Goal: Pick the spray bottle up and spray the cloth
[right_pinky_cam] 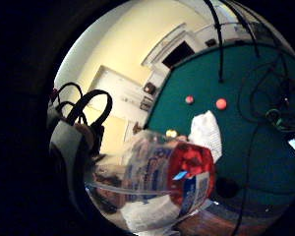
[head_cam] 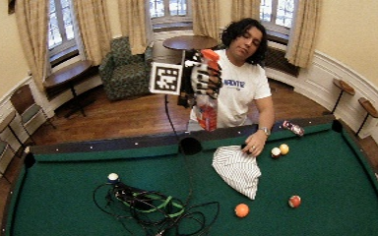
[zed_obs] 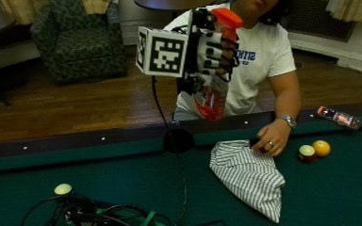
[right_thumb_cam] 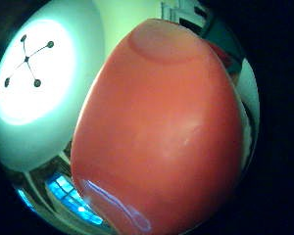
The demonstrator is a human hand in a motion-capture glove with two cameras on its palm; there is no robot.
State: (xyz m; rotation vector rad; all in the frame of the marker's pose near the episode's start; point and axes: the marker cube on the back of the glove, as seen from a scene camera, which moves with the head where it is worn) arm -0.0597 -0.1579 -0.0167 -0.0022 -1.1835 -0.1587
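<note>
"Where is the spray bottle (zed_obs: 213,75)?"
"Up in the air. The gloved right hand (zed_obs: 209,52) is holding it high, fingers wrapped around it, red top up."
"And the cloth (zed_obs: 249,175)?"
"It is lying on the green surface (zed_obs: 105,174). The bare hand (zed_obs: 270,139) is resting at its edge."

The person (zed_obs: 256,52) wears a white T-shirt with blue chest lettering — a wristwatch (zed_obs: 287,120) and a ring (zed_obs: 270,144) — the right hand (zed_obs: 211,52) a black glove with white segments.

Outside views face person across pool table (zed_obs: 332,197), sharing cloth (zed_obs: 249,174)
</note>
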